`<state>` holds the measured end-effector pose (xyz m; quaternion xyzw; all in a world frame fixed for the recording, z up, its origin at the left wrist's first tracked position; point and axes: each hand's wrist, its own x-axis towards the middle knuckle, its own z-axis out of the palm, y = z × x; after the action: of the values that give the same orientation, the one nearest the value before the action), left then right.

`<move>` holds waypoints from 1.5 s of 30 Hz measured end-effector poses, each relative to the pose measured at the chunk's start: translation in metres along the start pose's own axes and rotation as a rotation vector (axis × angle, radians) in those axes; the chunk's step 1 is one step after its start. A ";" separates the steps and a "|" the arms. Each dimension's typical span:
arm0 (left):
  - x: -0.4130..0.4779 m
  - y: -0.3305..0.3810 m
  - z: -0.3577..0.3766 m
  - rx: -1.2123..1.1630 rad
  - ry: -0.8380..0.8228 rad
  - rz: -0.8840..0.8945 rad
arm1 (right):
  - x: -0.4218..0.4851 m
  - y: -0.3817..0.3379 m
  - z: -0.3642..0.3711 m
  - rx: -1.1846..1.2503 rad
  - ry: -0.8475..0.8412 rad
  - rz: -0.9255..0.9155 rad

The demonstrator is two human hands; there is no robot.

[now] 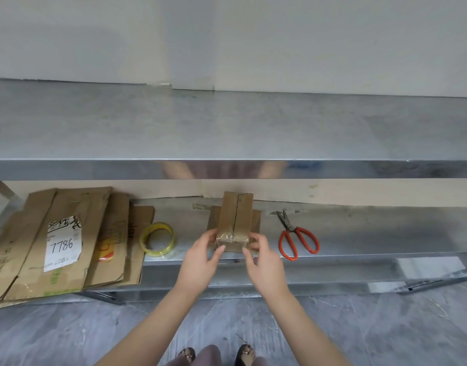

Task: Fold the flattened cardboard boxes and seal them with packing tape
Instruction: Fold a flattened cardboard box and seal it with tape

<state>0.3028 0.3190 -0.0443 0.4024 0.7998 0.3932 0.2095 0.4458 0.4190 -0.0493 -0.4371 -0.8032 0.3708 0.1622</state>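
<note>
Smoothing the clear tape (pixel 225 236) over the near end of the small box (pixel 236 215) is judged the step; the box is stood on the lower shelf (pixel 346 233), its near corners gripped by the curled left hand (pixel 200 256) and right hand (pixel 265 256); pressure should be run outward from the seam.

One head-worn camera looks forward and down from close above the lower shelf (pixel 359 233).
</note>
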 end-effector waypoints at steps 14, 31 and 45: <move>0.038 0.000 -0.008 0.404 -0.068 0.279 | 0.025 0.004 0.005 -0.083 0.014 -0.060; 0.059 -0.019 -0.014 0.161 -0.125 0.319 | 0.041 0.001 -0.003 -0.113 0.059 -0.084; 0.072 -0.006 -0.020 0.050 -0.255 0.047 | 0.017 -0.002 0.003 0.141 0.206 0.117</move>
<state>0.2450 0.3660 -0.0383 0.4728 0.7665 0.3238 0.2900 0.4333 0.4311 -0.0510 -0.5065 -0.7274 0.3884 0.2520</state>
